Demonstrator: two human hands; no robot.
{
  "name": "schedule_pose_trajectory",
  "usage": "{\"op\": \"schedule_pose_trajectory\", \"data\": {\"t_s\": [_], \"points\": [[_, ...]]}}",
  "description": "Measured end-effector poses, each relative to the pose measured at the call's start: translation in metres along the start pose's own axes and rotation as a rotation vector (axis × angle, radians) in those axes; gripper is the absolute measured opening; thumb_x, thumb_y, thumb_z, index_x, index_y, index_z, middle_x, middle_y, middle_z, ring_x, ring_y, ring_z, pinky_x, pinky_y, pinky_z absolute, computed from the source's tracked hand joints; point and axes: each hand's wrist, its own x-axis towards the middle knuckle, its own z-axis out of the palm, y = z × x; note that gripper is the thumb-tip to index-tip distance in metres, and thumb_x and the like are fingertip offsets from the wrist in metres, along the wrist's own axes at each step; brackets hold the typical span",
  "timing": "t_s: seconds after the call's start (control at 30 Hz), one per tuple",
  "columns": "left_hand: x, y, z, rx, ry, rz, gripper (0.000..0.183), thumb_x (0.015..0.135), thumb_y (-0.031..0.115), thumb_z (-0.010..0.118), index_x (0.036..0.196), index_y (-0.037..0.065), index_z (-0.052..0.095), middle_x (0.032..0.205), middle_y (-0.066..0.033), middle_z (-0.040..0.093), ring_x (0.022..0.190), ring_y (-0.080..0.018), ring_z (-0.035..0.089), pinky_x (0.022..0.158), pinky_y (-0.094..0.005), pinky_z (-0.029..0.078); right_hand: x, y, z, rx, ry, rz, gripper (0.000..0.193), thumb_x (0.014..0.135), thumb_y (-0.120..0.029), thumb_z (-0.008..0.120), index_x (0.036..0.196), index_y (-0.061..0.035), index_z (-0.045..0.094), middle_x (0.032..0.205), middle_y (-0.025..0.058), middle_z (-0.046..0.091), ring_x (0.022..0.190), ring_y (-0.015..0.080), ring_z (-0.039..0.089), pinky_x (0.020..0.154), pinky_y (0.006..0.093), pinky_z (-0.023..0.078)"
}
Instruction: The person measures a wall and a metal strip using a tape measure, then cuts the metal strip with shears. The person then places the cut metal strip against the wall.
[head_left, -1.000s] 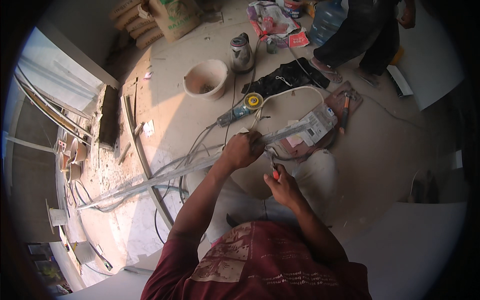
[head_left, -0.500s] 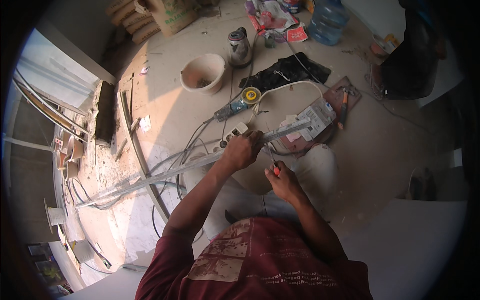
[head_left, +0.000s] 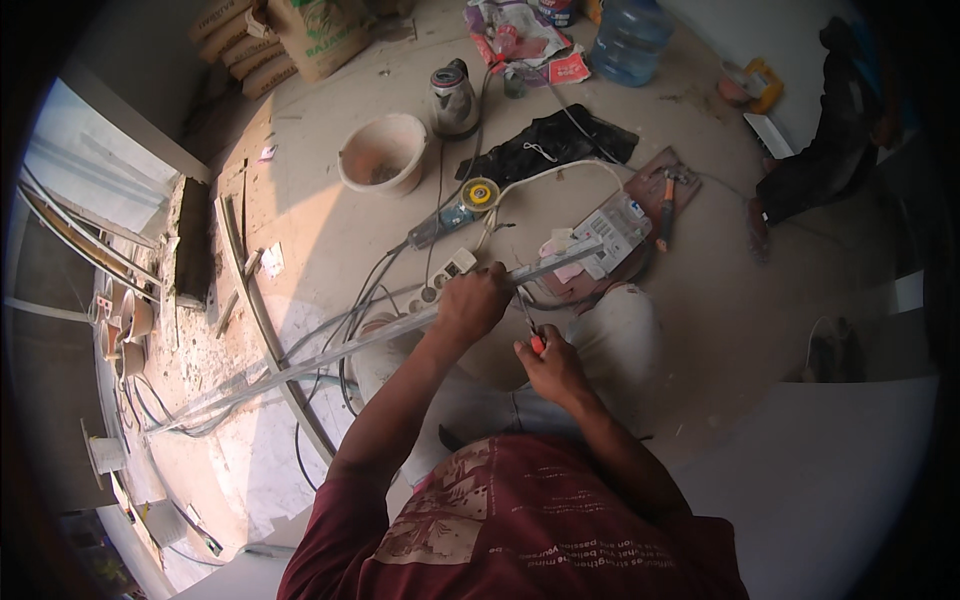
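My left hand (head_left: 474,303) is closed around a long, thin metal profile (head_left: 385,334). The profile slants from the lower left floor, across my lap, to a spot above some papers. My right hand (head_left: 555,366) grips a red-handled tool (head_left: 538,343) just below it. That tool's narrow metal front points up at the profile's underside; its exact kind is hard to make out, and my fingers cover most of its handle. Beyond my left hand lie a white power strip (head_left: 456,264) and an angle grinder (head_left: 447,219) with a yellow-centred disc.
A hammer (head_left: 667,207) rests on a brown board (head_left: 684,178). Farther off are a bucket (head_left: 385,158), a kettle (head_left: 455,105), black cloth (head_left: 550,148) and a water jug (head_left: 632,42). Cables cross the floor. Another person's dark-clothed leg (head_left: 822,165) is at the right.
The view has shifted slightly, so floor objects sit farther left. At the right, the other person's leg has changed position. Both my hands keep their grips.
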Motion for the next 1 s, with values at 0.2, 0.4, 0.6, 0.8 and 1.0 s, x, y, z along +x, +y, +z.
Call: {"op": "schedule_pose_trajectory", "data": {"t_s": [0.2, 0.4, 0.6, 0.8, 1.0], "points": [[0.003, 0.001, 0.001, 0.111, -0.027, -0.063, 0.018, 0.092, 0.021, 0.053, 0.096, 0.004, 0.057, 0.083, -0.0154, 0.07, 0.072, -0.0348, 0.07, 0.061, -0.0458, 0.056, 0.007, 0.004, 0.005, -0.043, 0.043, -0.027, 0.041, 0.092, -0.033, 0.061, 0.105, 0.0049, 0.053, 0.094, 0.0294, 0.066, 0.092, 0.0463, 0.064, 0.081, 0.0493, 0.05], [0.013, -0.01, 0.015, 0.1, -0.02, -0.045, 0.021, 0.088, 0.026, 0.061, 0.093, 0.006, 0.058, 0.071, -0.0183, 0.067, 0.064, -0.0379, 0.067, 0.059, -0.0485, 0.055, 0.014, 0.016, 0.012, -0.033, 0.071, -0.082, 0.033, 0.092, -0.029, 0.06, 0.107, -0.0008, 0.054, 0.09, 0.0265, 0.067, 0.088, 0.0472, 0.064, 0.078, 0.0527, 0.05], [0.016, -0.013, 0.004, -0.031, -0.072, -0.014, 0.02, 0.086, 0.023, 0.061, 0.09, 0.003, 0.059, 0.072, -0.0236, 0.066, 0.07, -0.0439, 0.066, 0.064, -0.0538, 0.053, 0.014, 0.025, 0.024, -0.019, 0.133, -0.079, 0.029, 0.091, -0.027, 0.061, 0.106, -0.0032, 0.055, 0.085, 0.0267, 0.067, 0.084, 0.0472, 0.065, 0.074, 0.0548, 0.05], [0.022, -0.032, 0.018, -0.083, -0.185, 0.057, 0.024, 0.082, 0.025, 0.065, 0.088, 0.001, 0.06, 0.08, -0.0258, 0.066, 0.078, -0.0455, 0.065, 0.069, -0.0528, 0.051, 0.016, 0.042, 0.032, 0.005, 0.142, -0.119, 0.03, 0.09, -0.027, 0.061, 0.108, -0.0035, 0.055, 0.087, 0.0261, 0.067, 0.083, 0.0459, 0.066, 0.073, 0.0534, 0.051], [0.023, -0.025, -0.007, -0.314, -0.359, 0.024, 0.032, 0.076, 0.022, 0.072, 0.095, -0.002, 0.064, 0.078, -0.0255, 0.064, 0.075, -0.0443, 0.063, 0.068, -0.0492, 0.049, 0.017, 0.06, 0.047, 0.008, 0.164, -0.153, 0.032, 0.092, -0.029, 0.059, 0.111, -0.0042, 0.055, 0.086, 0.0264, 0.067, 0.082, 0.0461, 0.065, 0.074, 0.0546, 0.051]]}}
